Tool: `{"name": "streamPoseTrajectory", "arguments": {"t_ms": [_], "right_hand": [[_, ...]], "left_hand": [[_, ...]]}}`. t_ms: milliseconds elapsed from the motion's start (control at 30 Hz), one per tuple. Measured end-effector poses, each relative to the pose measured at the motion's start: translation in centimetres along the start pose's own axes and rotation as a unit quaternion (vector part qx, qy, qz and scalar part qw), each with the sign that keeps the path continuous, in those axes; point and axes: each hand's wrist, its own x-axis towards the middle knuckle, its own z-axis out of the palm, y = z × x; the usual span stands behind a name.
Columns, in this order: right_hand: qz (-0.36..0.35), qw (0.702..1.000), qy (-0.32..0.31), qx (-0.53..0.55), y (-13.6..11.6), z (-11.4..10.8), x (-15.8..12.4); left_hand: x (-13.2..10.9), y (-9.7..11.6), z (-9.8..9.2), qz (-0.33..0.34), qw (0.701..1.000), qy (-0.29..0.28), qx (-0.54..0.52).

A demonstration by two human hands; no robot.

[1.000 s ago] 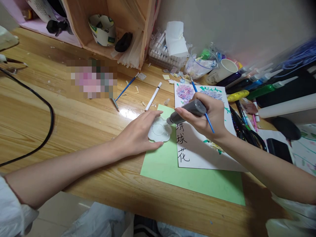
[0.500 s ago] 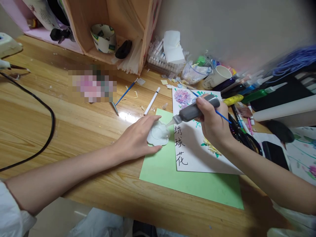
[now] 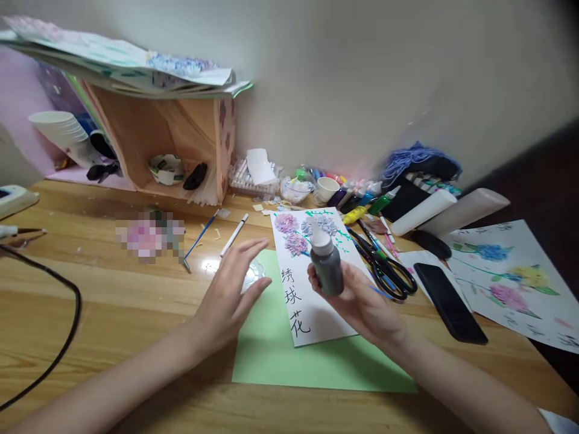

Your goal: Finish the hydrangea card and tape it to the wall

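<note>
Squeeze bottle [image 3: 329, 274], dark grey and smooth, stands nozzle up in my right hand [image 3: 362, 298], its fingers wrapped around it, above the painted sheet [image 3: 323, 322] and well in from the tabletop's [image 3: 149, 337] right edge. Its pale nozzle blurs into the painted flowers behind. A blue brush [image 3: 382, 293] runs behind the bottle and my hand; most of its handle is hidden, and I cannot make out its bristles. My left hand [image 3: 226, 292] holds nothing, thumb and forefinger spread wide. It covers much of the scalloped, glassy dish [image 3: 256, 274] at the green sheet's [image 3: 266, 358] far left corner; whether I touch the dish, I cannot tell. The tabletop's near edge is cut off below. Towards its far left, coarse blocks blur something pink [image 3: 142, 238]. The wood is glossy and streaked with grain; the green sheet is flat and matte.
</note>
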Motion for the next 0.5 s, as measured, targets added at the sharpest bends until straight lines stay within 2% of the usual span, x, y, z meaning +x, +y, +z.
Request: {"name": "streamPoseTrajectory", "arguments": {"t_ms": [67,133,233,367,500], "right_hand": [[0.0,1.0,-0.024,0.008,0.4,0.1,-1.1],[-0.004,0.999,-0.038,0.009,0.9,0.0,-2.0],[-0.025,0.998,-0.05,0.001,1.3,-0.6,-3.0],[-0.024,0.993,-0.074,-0.084,0.9,-1.5,-3.9],[-0.069,0.982,-0.016,-0.173,0.7,-2.0,-4.6]], "left_hand": [[1.6,2.6,-0.2,0.017,0.991,-0.043,-0.126],[3.2,4.9,-0.1,0.018,0.967,-0.102,-0.234],[4.7,7.0,0.9,-0.014,0.927,-0.172,-0.334],[5.2,7.9,2.5,-0.069,0.89,-0.235,-0.385],[5.1,9.0,3.4,-0.035,0.91,-0.24,-0.338]]}}
